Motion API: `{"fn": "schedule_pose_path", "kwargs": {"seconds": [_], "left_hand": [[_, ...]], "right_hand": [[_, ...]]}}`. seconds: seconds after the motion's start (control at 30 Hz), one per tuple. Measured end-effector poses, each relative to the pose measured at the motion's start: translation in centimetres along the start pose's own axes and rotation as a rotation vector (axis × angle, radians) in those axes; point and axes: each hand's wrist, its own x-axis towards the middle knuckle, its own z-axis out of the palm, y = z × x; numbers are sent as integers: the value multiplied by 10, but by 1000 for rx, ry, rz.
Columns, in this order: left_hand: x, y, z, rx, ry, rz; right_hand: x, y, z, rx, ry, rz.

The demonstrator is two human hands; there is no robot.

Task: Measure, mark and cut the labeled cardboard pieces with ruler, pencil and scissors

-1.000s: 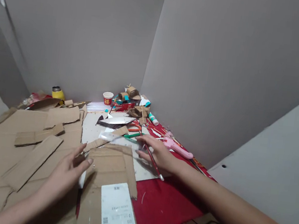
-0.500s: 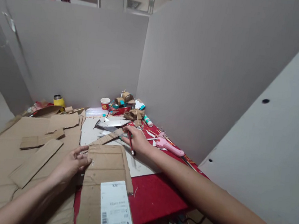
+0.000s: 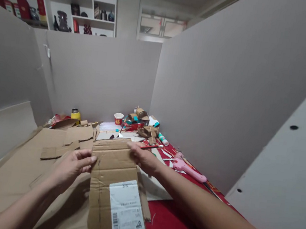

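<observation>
A creased brown piece of cardboard (image 3: 106, 174) with a white shipping label (image 3: 128, 210) stands tilted up in front of me. My left hand (image 3: 72, 166) pinches its left edge, thumb on the near face. At its top right corner, my right hand (image 3: 145, 159) grips the same piece. A red and dark pencil (image 3: 151, 146) is also tucked in the right hand, its pale end pointing right. Behind the cardboard, a white board (image 3: 157, 187) on the red tablecloth (image 3: 176, 221) is partly hidden.
A pink glue gun (image 3: 190, 170) lies to the right. Large cardboard sheets (image 3: 23, 173) cover the left side. At the back stand a paper cup (image 3: 118, 118), a yellow jar (image 3: 76, 115) and a cardboard model (image 3: 140, 118). Grey partitions (image 3: 99, 74) enclose the table.
My right hand has moved from above the white board to the cardboard's top right corner. The labelled cardboard has been lifted and tilted up. The view has swung upward and left.
</observation>
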Motion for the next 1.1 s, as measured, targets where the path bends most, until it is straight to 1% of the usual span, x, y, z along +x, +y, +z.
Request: {"fn": "schedule_pose_path", "kwargs": {"seconds": [0.07,0.1,0.13,0.2,0.27,0.33,0.4,0.47,0.53,0.6,0.67,0.73,0.83,0.9,0.97,1.03,1.1], "left_hand": [[3,3,-3,-14,25,18],[5,4,-7,-28,51,32],[8,3,-11,-43,84,45],[12,-3,-21,-70,160,68],[15,-16,-28,-80,199,52],[15,-32,-28,-70,176,0],[11,-43,-21,-48,114,-49],[7,-46,-12,-41,56,-69],[3,-40,-6,-83,6,-40],[3,-32,-6,-138,22,-1],[6,-24,-12,-181,87,31],[8,-17,-20,-217,165,80],[11,-10,-34,-267,291,172],[12,-6,-43,-282,374,192],[13,-4,-50,-277,420,183],[14,-4,-55,-256,444,163],[16,-6,-59,-233,462,149]], "right_hand": [[-1,-17,3,84,-26,20],[0,-25,2,123,-9,16],[2,-32,0,162,36,-2],[11,-44,-6,236,194,-65],[22,-49,-8,295,386,-135],[33,-46,-1,334,541,-176],[41,-34,20,352,610,-171],[45,-16,51,348,586,-133],[45,2,84,319,500,-87],[43,15,109,264,383,-56],[40,20,120,189,257,-67],[39,20,116,95,140,-118],[41,22,95,-81,16,-211],[44,29,80,-198,6,-241],[48,41,70,-321,6,-248],[50,52,67,-443,17,-247],[48,56,68,-549,28,-257]]}}
